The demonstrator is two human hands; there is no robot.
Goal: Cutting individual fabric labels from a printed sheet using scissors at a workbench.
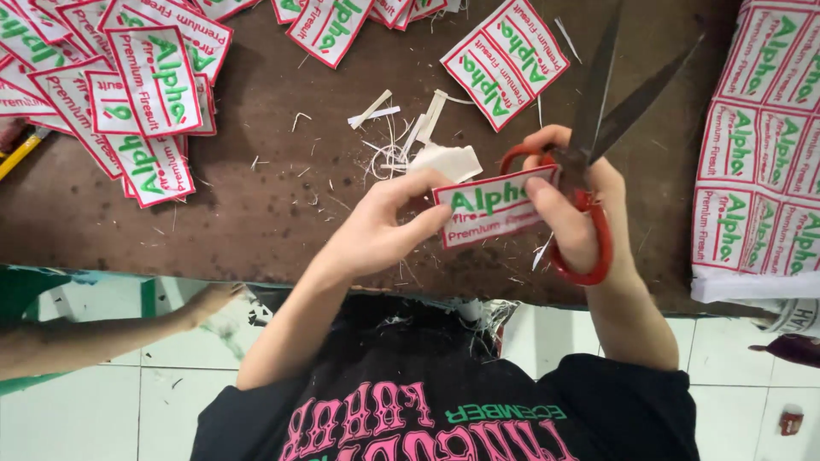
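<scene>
Cut labels (145,102) left on table (273,205) — uncut sheets (760,145) right.

Label sheet (756,154) cut off at right edge, scissors (589,128) pivot hidden behind right-hand fingers (555,205).

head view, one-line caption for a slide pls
Left hand holds a white label while right hand grips red-handled scissors over a brown table.

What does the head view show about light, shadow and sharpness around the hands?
Head view: even, soft light; the left hand, label and red-handled scissors in the right hand look sharp; a faint shadow darkens the brown table beside the label pile.
</scene>
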